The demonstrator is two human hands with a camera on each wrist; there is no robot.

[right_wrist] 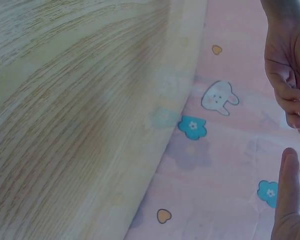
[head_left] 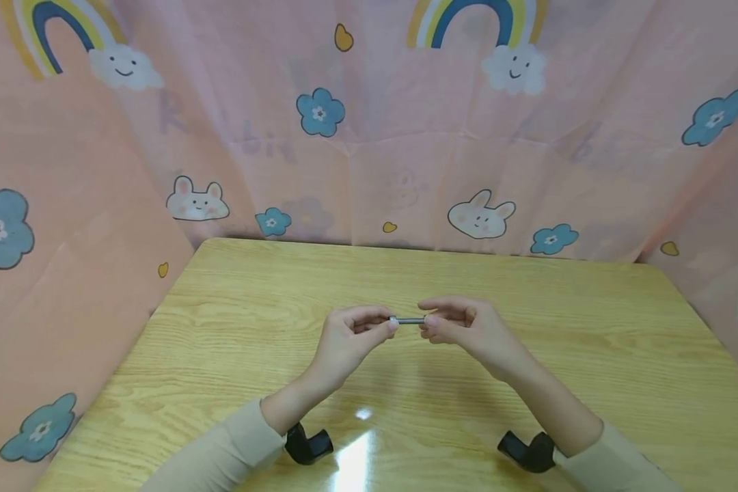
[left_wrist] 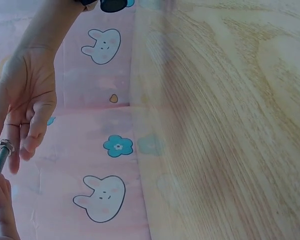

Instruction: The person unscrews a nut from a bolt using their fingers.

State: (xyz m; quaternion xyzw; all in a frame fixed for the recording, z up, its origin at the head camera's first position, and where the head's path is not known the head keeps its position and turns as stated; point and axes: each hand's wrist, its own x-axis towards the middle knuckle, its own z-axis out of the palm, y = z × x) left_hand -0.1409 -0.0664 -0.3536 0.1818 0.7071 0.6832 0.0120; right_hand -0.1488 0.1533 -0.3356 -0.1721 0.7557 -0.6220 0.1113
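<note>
I pinch the little metal bolt above the table, my left hand at its nine o'clock end and my right hand at its three o'clock end, maybe so it can't wobble or drop.

Even, moderately bright light is washing over the table in the head view, while white glare is blazing off the wood at six o'clock and a soft shadow is spreading below the right hand. Both wrist views are looking hazier and paler, the table's sheen mirroring the printed cloth; in the right one, the table's edge is bowing and brightness is bleaching the cloth toward three o'clock.
</note>
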